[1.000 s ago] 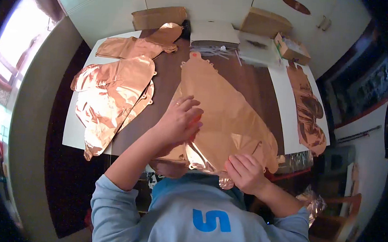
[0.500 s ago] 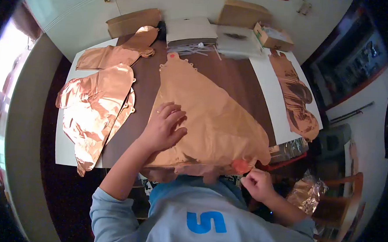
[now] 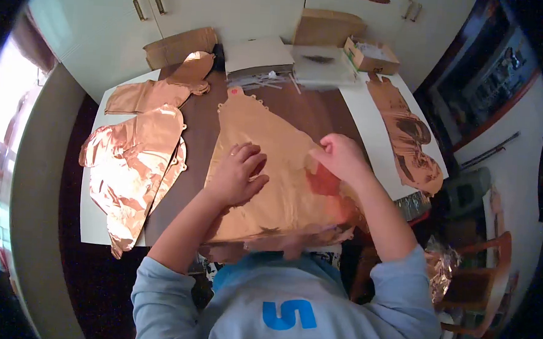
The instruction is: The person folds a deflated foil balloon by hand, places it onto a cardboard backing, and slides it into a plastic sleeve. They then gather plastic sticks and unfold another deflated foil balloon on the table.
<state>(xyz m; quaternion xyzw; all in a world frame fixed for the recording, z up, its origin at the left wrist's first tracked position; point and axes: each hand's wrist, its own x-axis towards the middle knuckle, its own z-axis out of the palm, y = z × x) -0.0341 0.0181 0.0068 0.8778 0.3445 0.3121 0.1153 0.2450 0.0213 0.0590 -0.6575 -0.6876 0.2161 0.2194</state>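
Note:
A flat, uninflated copper-coloured foil balloon (image 3: 265,163) lies in front of me, its narrow tabbed end pointing away and its wide end at the near table edge. My left hand (image 3: 237,180) rests on its left part, fingers loosely bent and thumb apart, gripping nothing. Over on the balloon's right side, my right hand (image 3: 343,158) has its fingers pinched together at the foil. A translucent reddish patch (image 3: 323,181) shows just below those fingertips, and the foil around it is blurred. My right forearm hides part of the lower right corner.
More flat copper foil balloons (image 3: 134,156) lie on the left, with a narrower one (image 3: 402,130) on the right white sheet. Along the back stand a white stack (image 3: 259,55), cardboard pieces (image 3: 328,28) and an open box (image 3: 369,55). A wooden chair (image 3: 477,278) is at right.
My right hand has moved up and away from the near right corner to the balloon's right side, and the reddish patch has shifted with it. My left hand stays on the foil.

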